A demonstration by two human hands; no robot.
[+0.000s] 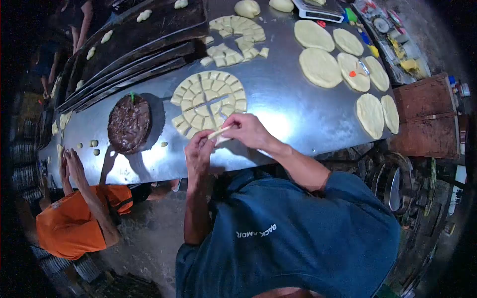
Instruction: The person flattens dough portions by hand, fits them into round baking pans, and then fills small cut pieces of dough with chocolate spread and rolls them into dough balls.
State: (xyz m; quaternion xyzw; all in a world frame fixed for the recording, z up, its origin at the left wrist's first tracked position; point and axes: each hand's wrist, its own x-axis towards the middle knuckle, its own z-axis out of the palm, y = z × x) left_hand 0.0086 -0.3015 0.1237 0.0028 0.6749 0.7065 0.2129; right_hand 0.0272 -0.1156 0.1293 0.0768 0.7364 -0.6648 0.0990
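Observation:
Between my two hands, a small pale strip of dough (pixel 218 133) is pinched over the near edge of the metal table. My left hand (pixel 198 153) has its fingers closed on one end of it. The other end sits in the bent fingers of my right hand (pixel 247 130). Just beyond my hands lies a flat dough round (pixel 208 97) cut into many small pieces. To its left stands a round mass of dark brown filling (pixel 128 126) with a green-handled tool (pixel 132 97) stuck in at its far side.
Farther back lies another cut dough round (pixel 238 29), partly broken up. Several uncut flat rounds (pixel 320 67) cover the table's right side, near a scale (pixel 319 11). Dark baking trays (pixel 134 64) are stacked at left. An orange-shirted person (pixel 82 221) works at the left end.

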